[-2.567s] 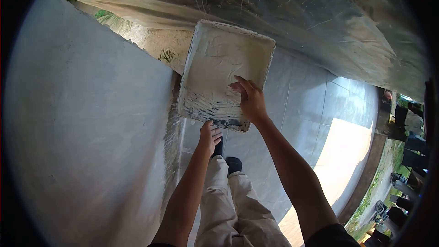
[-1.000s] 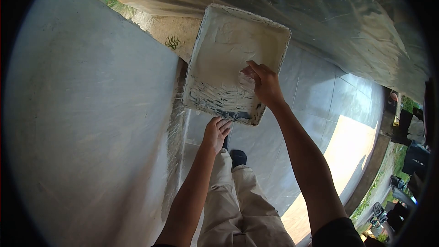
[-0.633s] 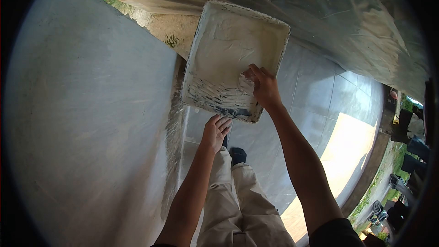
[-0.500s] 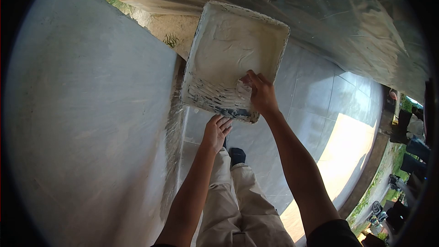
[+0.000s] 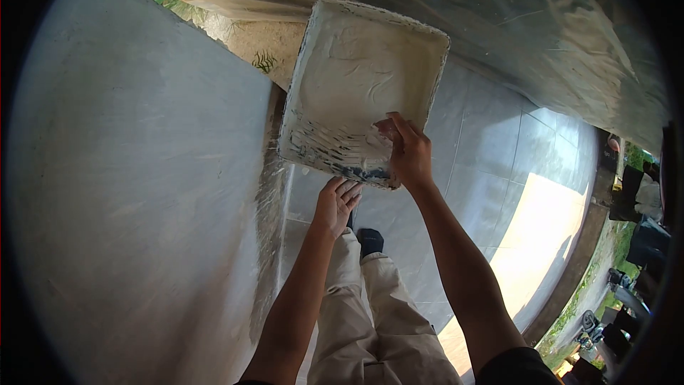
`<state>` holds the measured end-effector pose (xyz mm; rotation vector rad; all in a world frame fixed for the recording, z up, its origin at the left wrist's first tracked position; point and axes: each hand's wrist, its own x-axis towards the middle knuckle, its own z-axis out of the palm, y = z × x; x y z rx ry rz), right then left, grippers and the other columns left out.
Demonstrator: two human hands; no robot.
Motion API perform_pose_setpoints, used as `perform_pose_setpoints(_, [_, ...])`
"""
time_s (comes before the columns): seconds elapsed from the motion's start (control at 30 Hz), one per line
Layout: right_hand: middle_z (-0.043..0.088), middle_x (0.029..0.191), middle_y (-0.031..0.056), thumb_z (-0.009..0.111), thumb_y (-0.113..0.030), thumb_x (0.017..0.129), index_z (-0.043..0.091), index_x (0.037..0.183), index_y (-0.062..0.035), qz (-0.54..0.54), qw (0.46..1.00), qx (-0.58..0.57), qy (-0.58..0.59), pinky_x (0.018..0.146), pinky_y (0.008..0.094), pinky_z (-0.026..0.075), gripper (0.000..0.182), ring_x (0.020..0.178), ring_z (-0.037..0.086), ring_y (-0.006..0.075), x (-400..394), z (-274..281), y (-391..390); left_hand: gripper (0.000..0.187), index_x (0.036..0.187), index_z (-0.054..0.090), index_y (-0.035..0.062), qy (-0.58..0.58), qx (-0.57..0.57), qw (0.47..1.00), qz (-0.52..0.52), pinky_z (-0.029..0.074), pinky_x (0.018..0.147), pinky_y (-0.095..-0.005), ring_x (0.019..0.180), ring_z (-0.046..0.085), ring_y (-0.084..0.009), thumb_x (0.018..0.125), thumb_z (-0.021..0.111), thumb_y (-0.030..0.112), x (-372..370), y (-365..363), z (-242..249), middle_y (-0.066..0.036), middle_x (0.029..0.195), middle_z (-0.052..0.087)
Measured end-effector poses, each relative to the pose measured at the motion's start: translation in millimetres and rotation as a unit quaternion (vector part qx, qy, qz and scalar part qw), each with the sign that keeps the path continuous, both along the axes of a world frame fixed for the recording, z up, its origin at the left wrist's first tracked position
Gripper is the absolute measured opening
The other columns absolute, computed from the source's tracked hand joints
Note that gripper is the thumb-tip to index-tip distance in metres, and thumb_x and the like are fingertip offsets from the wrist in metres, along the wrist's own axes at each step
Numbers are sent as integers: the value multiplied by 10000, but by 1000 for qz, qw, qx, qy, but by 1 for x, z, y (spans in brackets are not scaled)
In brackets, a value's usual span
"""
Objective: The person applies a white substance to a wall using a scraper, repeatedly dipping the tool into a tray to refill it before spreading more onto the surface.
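A paint tray (image 5: 296, 75) with crusted rims holds a layer of thick off-white paint (image 5: 349, 78). Its ribbed near end (image 5: 335, 146) is streaked with white over dark grey. My left hand (image 5: 338, 203) is palm up at the tray's near edge, fingers stretched out, their tips at or just under the rim. Over the near right corner of the tray is my right hand (image 5: 411, 153), its fingers bent and pinched together with paint on the fingertips. What they hold, if anything, is hidden.
A smooth grey wall (image 5: 142, 157) fills the left side. Plastic sheeting (image 5: 513, 21) hangs across the top. Below is a grey tiled floor (image 5: 477, 142) with a bright sunlit patch (image 5: 531, 221). Beyond the floor's raised edge (image 5: 581, 249), at right, are grass and dark objects.
The tray sits very slightly further left and up in view. My right hand's fingers have shifted a little at the ribbed end; my left hand stays at the near edge.
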<state>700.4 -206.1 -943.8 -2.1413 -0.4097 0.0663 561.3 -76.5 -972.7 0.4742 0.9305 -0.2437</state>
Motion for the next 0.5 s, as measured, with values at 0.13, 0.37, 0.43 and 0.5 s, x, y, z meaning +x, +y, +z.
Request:
perform_pose_setpoints(0.13, [644,910,139,518,112,762,562,1136,-40,-40,993,-97,-57,719,436,507,406,840,632,336,13,10,-5,716,1444,73,-34,5,4,1000,4,300,1102,-417,1343,338,-343,939,480,270,-2,-3,-1,-262,1452,256])
perform_pose_setpoints(0.37, [632,904,121,509,102,769,534,1123,-75,-132,976,-169,-32,695,436,494,397,843,616,332,-24,17,2,691,1441,108,-37,28,5,1000,8,299,1101,-420,1340,341,-342,942,472,273,3,-9,1,-255,1446,269])
perform_pose_setpoints(0.43, [627,932,126,491,100,781,524,1122,-67,-206,964,-166,-36,699,446,488,381,869,604,344,-32,20,4,592,1400,234,-25,11,4,1000,-4,303,1093,-420,1333,351,-333,943,466,270,2,-7,-9,-235,1429,308])
perform_pose_setpoints(0.5, [622,951,131,484,98,789,520,1118,-63,-228,960,-162,-17,711,453,483,367,883,598,351,-41,14,4,544,1371,288,-17,22,2,1000,1,305,1090,-419,1328,357,-327,942,466,267,3,-8,-8,-221,1419,333])
